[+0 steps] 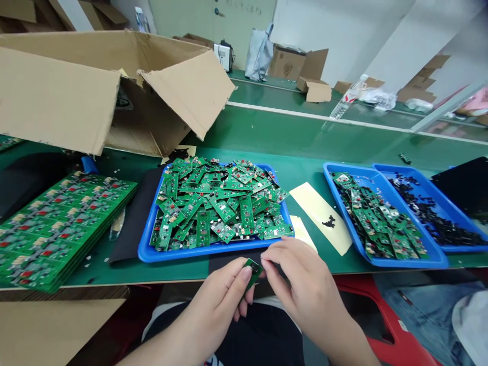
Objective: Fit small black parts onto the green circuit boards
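Observation:
My left hand [229, 292] grips a small green circuit board [253, 270] between thumb and fingers, over my lap at the table's front edge. Close to the board's right end, my right hand [297, 277] has its thumb and index finger pinched together; whatever they hold is too small to make out. Just beyond both hands sits a blue tray [183, 254] heaped with loose green circuit boards [224, 203]. To its right, a few small black parts [329, 221] lie on a yellow paper strip [316, 208].
At left stand stacked circuit board panels [68, 223], with an open cardboard box [168, 91] behind. On the right are a blue tray of boards [415, 262] and a blue tray of black parts [415, 178]. A water bottle [348, 99] stands on the back ledge. Another person's jeans [423, 315] show at right.

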Motion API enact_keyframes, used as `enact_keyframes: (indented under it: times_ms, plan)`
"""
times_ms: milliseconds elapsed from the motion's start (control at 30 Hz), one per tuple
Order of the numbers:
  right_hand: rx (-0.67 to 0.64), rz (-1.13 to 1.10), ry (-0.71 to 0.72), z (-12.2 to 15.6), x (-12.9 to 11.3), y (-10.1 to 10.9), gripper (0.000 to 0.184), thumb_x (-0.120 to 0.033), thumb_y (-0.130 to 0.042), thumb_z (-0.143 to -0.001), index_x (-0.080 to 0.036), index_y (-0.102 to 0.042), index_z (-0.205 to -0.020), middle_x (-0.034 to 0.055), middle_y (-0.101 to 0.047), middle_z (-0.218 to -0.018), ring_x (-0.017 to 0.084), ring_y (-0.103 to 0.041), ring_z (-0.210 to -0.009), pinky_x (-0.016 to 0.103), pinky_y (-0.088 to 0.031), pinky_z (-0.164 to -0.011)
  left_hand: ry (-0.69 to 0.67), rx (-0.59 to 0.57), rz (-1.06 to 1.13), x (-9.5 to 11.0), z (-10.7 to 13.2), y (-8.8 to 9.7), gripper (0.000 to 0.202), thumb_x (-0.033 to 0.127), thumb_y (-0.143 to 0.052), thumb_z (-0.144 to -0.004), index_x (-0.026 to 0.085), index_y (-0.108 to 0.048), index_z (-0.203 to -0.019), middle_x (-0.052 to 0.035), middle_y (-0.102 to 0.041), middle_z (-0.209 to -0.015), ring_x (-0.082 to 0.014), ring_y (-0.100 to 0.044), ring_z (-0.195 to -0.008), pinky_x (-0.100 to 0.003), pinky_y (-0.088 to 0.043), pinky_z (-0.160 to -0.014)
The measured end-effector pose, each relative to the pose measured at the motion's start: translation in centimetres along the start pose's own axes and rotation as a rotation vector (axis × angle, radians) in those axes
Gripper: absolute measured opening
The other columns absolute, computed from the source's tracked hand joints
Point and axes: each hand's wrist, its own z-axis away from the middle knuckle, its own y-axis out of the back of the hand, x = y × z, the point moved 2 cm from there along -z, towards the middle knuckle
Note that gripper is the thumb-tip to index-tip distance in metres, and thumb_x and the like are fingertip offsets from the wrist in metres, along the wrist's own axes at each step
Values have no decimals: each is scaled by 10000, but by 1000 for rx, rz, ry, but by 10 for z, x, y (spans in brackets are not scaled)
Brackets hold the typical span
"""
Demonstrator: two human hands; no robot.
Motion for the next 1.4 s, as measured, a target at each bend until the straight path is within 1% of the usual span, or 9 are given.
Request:
enact_keyframes:
  times_ms: [400, 500, 600, 733, 900, 967, 1067, 1167, 1400]
  plan:
    - [43, 102, 237, 6, 4, -5, 213, -77, -434, -908, -165, -626, -882, 118, -585, -1087, 184, -594, -980, 513, -387, -1009, -26, -148, -122, 8, -2, 5, 355, 381, -298, -936, 197, -451, -673, 53, -455, -603, -97, -446, -515, -200, -368, -501]
    - [-1, 76, 233, 6, 2, -7, 242, -34, -444, -886, -186, -600, -993, 143, -334, -1403, 209, -557, -1087, 552, -371, -1007, -30, -135, -172, 8, -2, 5, 383, 397, -271, -935, 197, -458, -669, 45, -455, -594, -107, -446, -517, -208, -368, -499]
    - [-63, -7, 209, 6, 0, -8, 528, 58, -408, -850, -270, -449, -1263, 120, 2, -1527, 231, -487, -1197, 581, -360, -1000, -56, -129, -228, 6, 0, 1, 404, 382, -254, -938, 195, -487, -667, 41, -450, -587, -115, -441, -520, -216, -378, -507]
    - [-29, -193, 160, 6, 1, -2, 640, 33, -394, -850, -234, -264, -1416, 155, -289, -1446, 255, -423, -1257, 547, -342, -1030, -129, -120, -259, 4, 2, -2, 323, 315, -318, -935, 196, -549, -743, 22, -533, -676, -133, -520, -619, -232, -443, -615]
    - [287, -618, -297, 15, 15, 6, 315, -114, -460, -904, -248, -540, -1177, 42, -626, -1033, 139, -619, -871, 279, -511, -816, -313, -7, -240, 6, 5, 9, 299, 263, -339, -943, 276, -566, -1138, -23, -599, -1023, -169, -569, -949, -269, -465, -843]
    - [242, -816, -456, 19, 18, 1, 147, -220, -474, -927, -222, -614, -972, 18, -640, -839, 121, -611, -722, 232, -510, -690, -377, -1, -253, 6, 5, 13, 338, 256, -346, -946, 319, -514, -1233, -23, -580, -1109, -170, -550, -1031, -277, -452, -890]
    - [4, -1092, -563, 24, 14, -10, 296, -399, -516, -904, -172, -610, -738, 20, -599, -681, 124, -581, -641, 232, -479, -617, -421, 31, -273, 3, 5, 15, 350, 242, -407, -934, 362, -496, -1251, -8, -585, -1087, -158, -560, -1023, -268, -456, -897]
    - [-148, -1354, -635, 29, 5, -21, 364, -507, -595, -825, -154, -597, -739, 20, -600, -661, 113, -570, -600, 234, -477, -599, -486, 99, -306, -2, 4, 17, 414, 216, -513, -892, 382, -480, -1270, -8, -590, -1069, -163, -572, -1013, -263, -476, -877]
    - [-121, -1438, -751, 31, -6, -28, 317, -431, -711, -743, -151, -566, -708, 5, -605, -649, 88, -570, -542, 216, -504, -558, -731, 384, -499, 0, 5, 23, 369, 200, -607, -833, 336, -587, -1176, -38, -575, -1023, -193, -591, -946, -296, -516, -809]
